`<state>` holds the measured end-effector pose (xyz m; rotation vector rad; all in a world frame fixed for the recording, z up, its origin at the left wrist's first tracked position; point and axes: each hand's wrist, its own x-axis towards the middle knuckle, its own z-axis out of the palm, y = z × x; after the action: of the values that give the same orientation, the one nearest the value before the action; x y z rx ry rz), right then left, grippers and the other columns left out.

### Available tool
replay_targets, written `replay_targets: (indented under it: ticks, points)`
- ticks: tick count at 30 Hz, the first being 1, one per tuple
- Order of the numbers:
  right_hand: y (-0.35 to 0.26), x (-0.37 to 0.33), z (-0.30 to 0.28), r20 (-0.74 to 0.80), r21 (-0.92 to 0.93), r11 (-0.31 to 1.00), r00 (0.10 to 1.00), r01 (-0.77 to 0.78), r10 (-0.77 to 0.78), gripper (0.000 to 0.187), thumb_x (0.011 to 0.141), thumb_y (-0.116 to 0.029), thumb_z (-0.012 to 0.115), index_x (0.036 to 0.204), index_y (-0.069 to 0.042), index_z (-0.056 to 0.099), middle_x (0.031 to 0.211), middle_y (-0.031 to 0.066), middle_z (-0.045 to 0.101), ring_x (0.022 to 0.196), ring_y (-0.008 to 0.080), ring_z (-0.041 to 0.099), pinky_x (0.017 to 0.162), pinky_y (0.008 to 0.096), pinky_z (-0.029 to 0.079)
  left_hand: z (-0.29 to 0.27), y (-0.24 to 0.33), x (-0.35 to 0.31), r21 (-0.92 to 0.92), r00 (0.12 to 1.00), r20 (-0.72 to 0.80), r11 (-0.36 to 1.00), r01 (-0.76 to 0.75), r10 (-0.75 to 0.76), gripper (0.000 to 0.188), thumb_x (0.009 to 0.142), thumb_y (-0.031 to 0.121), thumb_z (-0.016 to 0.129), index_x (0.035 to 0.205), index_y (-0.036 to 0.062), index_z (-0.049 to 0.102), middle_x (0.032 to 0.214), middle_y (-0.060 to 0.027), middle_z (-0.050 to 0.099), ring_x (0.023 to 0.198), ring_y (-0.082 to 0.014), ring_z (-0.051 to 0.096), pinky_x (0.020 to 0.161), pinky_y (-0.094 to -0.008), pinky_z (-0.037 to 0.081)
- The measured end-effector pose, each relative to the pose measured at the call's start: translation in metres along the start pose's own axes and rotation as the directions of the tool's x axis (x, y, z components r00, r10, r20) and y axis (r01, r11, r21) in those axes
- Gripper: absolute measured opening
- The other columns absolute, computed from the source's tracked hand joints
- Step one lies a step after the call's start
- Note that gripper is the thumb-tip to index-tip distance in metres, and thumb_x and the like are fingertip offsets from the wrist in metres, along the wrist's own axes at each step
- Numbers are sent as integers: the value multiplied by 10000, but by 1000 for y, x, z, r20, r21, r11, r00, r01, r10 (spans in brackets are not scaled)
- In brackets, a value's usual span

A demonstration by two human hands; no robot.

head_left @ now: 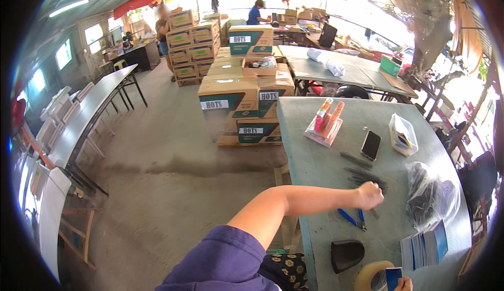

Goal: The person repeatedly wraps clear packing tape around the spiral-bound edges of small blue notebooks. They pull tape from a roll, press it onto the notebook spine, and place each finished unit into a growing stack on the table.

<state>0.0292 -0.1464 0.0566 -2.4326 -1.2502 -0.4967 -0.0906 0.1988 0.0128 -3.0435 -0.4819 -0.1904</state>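
Observation:
My left arm stretches across the table, and my left hand (370,195) is closed at the near end of a pile of black spiral binding coils (362,178). Whatever its fingers hold is hidden. Down at the lower edge my right hand (404,284) grips a small blue booklet (394,278), beside a roll of tape (366,278). Blue-handled pliers (353,219) lie just below my left hand. A stack of blue and white booklets (420,251) stands to the right, and a black rounded case (346,254) sits left of it.
A phone (370,145), a clear tub (403,136), a pink holder with orange tubes (324,125) and a plastic bag of black coils (428,196) share the grey-green table (310,170). Stacked cartons (231,102) stand beyond its left edge. Two people are farther back.

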Motion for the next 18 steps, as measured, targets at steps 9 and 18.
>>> replay_targets:
  ticks: [9, 18]
  points:
    - [13, 5, 24, -86, 164, 977, 989, 137, -124, 168, 880, -128, 551, 968, -66, 681, 874, 150, 669, 788, 333, 636, 676, 398, 489, 85, -52, -8, -238, 971, -138, 958, 161, -198, 159, 740, 196, 662, 775, 44, 692, 855, -155, 668, 879, -319, 640, 743, -389, 516]
    - [-6, 18, 15, 87, 50, 999, 996, -13, 9, 176, 884, -182, 582, 970, -57, 671, 863, 153, 666, 769, 295, 643, 682, 362, 500, 25, -32, -7, -294, 938, -185, 927, 231, -293, 338, 769, 107, 554, 1080, -27, 549, 977, -219, 580, 924, -345, 594, 789, -387, 498]
